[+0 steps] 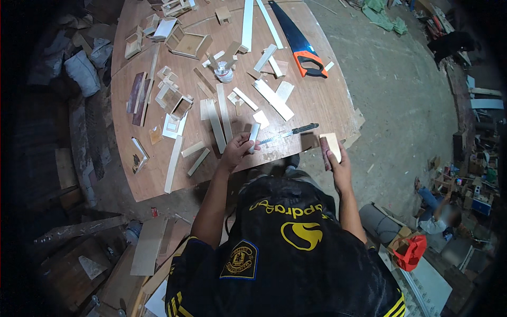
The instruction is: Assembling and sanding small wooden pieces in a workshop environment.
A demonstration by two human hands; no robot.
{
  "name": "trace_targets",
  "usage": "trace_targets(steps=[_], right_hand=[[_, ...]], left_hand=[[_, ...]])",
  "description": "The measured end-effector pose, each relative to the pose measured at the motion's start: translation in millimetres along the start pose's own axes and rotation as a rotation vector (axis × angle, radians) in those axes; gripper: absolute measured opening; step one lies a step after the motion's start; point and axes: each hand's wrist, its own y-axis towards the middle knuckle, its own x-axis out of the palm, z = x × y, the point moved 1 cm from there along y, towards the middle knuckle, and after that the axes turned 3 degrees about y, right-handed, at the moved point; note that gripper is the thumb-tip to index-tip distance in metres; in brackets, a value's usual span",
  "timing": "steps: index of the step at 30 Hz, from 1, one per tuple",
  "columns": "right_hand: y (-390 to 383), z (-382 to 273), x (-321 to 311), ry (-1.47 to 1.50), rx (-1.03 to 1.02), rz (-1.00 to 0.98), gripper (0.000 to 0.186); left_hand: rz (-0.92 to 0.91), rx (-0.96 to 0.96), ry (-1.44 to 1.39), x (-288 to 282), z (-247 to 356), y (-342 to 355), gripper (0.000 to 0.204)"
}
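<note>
My left hand point(238, 150) grips a small pale wooden piece point(253, 134) upright near the table's front edge. Further right, my right hand point(339, 164) holds a pale wooden block point(330, 145) with a dark maroon strip along its left side. Between my hands, a thin serrated blade with a black handle point(305, 129) lies on the wooden table point(327, 105). Pale strips point(216, 127) and a small white square point(260, 119) lie just beyond my left hand.
A handsaw point(309, 63) lies at the table's back right. Small box assemblies point(187, 42), offcuts and a glue-like container point(224, 74) cover the table. A seated person point(438, 222) is at the right, near a red bag point(409, 251), a grey roll point(375, 227) and clutter. Boards point(148, 243) lie below left.
</note>
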Motion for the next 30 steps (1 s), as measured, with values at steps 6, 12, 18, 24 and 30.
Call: trace_targets(steps=[6, 12, 18, 24, 30], right_hand=[[42, 8, -35, 0.09, 0.086, -0.049, 0.052], [81, -4, -55, -0.035, -0.037, -0.229, 0.052], [111, 1, -76, -0.034, -0.051, -0.289, 0.053], [123, 9, -84, -0.08, -0.027, -0.314, 0.054], [124, 13, -86, -0.124, -0.022, -0.334, 0.054]], left_hand=[[0.191, -0.015, -0.004, 39, -14, 5, 0.033], [0.568, 0.089, 0.081, 41, -29, 3, 0.025], [1.119, 0.007, 0.144, -18, -77, -49, 0.028], [1.29, -0.256, 0.518, -87, -114, -67, 0.039], [1.448, -0.026, 0.065, -90, -115, -48, 0.024]])
